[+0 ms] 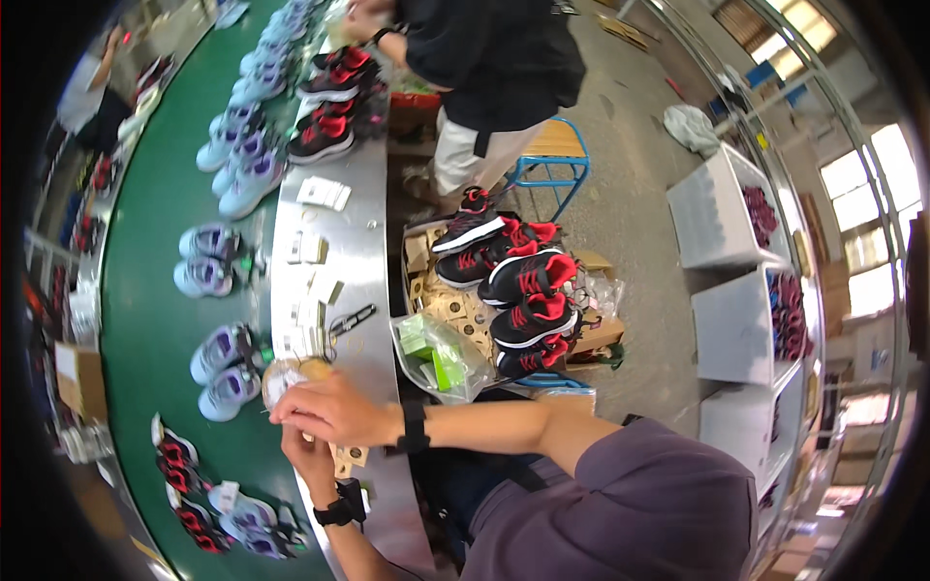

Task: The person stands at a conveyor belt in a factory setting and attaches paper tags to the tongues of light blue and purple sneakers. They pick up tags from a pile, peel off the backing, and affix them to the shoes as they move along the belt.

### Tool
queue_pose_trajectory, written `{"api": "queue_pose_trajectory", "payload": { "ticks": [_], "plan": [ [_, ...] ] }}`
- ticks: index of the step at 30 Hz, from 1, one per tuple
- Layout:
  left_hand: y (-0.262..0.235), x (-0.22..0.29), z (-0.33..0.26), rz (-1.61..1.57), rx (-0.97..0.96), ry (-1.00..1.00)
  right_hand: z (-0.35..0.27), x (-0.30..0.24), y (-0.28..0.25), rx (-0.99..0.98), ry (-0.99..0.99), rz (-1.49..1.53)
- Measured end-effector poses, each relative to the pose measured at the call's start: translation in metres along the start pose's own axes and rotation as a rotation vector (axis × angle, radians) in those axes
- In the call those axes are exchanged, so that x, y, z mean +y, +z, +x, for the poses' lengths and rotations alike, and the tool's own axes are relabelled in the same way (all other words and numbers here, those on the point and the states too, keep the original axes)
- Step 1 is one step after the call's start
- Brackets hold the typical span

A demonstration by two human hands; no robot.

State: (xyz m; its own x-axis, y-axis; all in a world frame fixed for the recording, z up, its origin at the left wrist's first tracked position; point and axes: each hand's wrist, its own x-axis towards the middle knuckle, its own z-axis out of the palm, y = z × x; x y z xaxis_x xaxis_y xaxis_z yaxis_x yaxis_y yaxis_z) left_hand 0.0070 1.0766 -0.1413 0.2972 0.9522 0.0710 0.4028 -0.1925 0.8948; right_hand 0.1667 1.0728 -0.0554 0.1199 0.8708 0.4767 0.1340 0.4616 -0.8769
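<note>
Our right hand (334,412) lies over our left hand (308,455) at the near edge of the steel bench (373,184). The right fingers are curled together, pinching a small pale tag (283,380) that sits on a round roll (312,368) — whether the left fingers close on anything we cannot tell, since the right hand covers them. More brown tags (349,455) lie just under the wrists. Both wrists wear black bands.

Small scissors (351,320) and card stacks (323,192) lie farther along the bench. Beside it, the green belt (155,242) carries lilac shoes (223,363) in pairs, with red-and-black pairs near us.

To our right, an open carton (418,254) holds brown card inserts, and black-and-red shoes (528,295) are piled over it. A clear bag (441,353) leans against the carton with green boxes inside. Across the aisle, white bins (722,208) stand stacked — the upper ones hold dark purple and red pieces, too small to tell apart.

Another person in black (494,58) bends over the far bench, next to a blue stool (552,155).
</note>
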Motion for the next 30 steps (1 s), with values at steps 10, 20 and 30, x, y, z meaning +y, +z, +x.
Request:
{"api": "queue_pose_trajectory", "payload": {
  "ticks": [10, 20, 30],
  "plan": [
    [-0.024, 0.042, -0.028, -0.071, 0.185, -0.139, -0.020, -0.024, -0.046, -0.051, 0.123, -0.098],
    [-0.031, 0.151, -0.020, -0.800, 0.420, -0.336, -0.002, -0.083, -0.037, -0.098, 0.297, -0.163],
    [-0.036, 0.151, -0.039, -0.903, 0.480, -0.310, 0.008, -0.082, -0.009, -0.214, 0.012, -0.344]
  ]
}}
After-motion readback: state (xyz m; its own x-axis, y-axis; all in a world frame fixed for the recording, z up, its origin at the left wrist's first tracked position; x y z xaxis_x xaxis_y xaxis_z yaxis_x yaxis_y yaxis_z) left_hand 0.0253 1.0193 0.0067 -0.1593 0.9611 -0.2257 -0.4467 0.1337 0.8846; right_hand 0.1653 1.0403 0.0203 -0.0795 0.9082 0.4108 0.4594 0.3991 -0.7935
